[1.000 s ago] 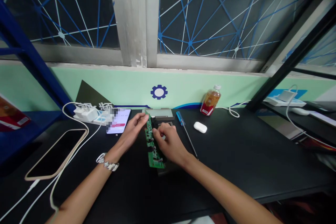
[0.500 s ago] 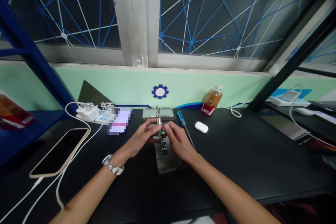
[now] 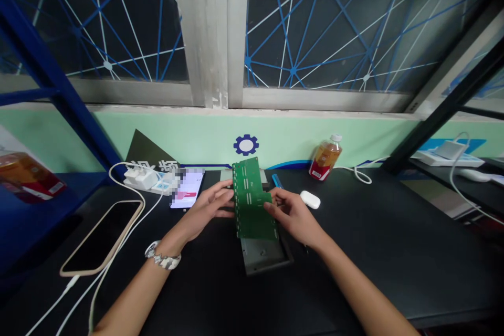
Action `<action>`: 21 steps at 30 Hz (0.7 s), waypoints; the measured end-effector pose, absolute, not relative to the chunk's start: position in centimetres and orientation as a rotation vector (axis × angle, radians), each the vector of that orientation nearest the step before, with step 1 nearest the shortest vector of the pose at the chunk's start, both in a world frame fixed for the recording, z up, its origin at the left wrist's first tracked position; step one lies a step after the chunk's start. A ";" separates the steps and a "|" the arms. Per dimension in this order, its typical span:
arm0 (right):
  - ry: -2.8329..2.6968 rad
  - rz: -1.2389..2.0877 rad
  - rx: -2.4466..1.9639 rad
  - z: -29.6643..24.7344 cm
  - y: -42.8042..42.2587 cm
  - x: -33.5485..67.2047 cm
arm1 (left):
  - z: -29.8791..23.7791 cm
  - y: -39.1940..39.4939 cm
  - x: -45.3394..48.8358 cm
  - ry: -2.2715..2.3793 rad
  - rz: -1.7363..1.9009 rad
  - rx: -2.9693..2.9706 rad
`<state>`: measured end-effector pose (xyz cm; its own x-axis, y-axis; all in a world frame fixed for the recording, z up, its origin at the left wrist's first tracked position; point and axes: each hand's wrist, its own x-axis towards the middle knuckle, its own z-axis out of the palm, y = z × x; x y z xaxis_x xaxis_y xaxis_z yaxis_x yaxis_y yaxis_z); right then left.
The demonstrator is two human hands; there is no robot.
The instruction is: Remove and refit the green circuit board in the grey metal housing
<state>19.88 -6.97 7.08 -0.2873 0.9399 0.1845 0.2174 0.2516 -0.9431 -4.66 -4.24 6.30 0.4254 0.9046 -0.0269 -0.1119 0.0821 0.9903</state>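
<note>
A green circuit board (image 3: 254, 215) with a stepped right edge is held up at a tilt, its flat green face showing. My right hand (image 3: 297, 215) pinches the board's right edge, thumb in front and fingers partly hidden behind. Along the opposite edge, my left hand (image 3: 210, 205) has its thumb and fingers closed on the row of connectors; some fingertips are hidden behind the board. Below the board lies a dark grey metal case (image 3: 265, 262), partly covered by it. A screwdriver with a blue handle (image 3: 277, 180) lies behind my right hand.
A white earbud case (image 3: 310, 199) and a drink bottle (image 3: 326, 158) stand to the right. On the left are a power strip (image 3: 157, 181), a lit phone (image 3: 191, 189), a dark phone (image 3: 104, 239) and white cables (image 3: 118, 252). A window wall closes off the back.
The circuit board was edge-on between both hands; now its green face is turned toward me. My right hand has shifted right with its edge. The view has moved slightly.
</note>
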 end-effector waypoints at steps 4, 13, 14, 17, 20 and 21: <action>-1.708 1.221 -1.096 6.7 -5.7 20.9 | 6.5 -3.7 -5.6 0.840 0.946 1.262; -1.634 1.261 -1.158 5.3 -4.0 21.0 | 6.0 -3.3 -4.8 0.821 1.029 1.118; -1.643 1.231 -1.158 5.2 -4.0 21.0 | 6.0 -3.3 -4.6 0.824 1.030 1.117; -1.704 1.129 -1.155 5.0 -4.0 20.8 | 6.0 -3.6 -3.8 0.830 1.046 1.116; -1.757 1.061 -1.172 5.1 -4.2 20.6 | 5.7 -3.8 -3.1 0.835 1.088 1.086; -1.765 1.057 -1.167 5.1 -4.3 20.5 | 5.4 -3.9 -2.8 0.843 1.120 1.081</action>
<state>20.55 -4.25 5.10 -0.2967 0.9439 0.1452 0.3175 0.2409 -0.9171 -2.82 -3.86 5.37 0.2482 0.9687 -0.0038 -0.2718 0.0734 0.9595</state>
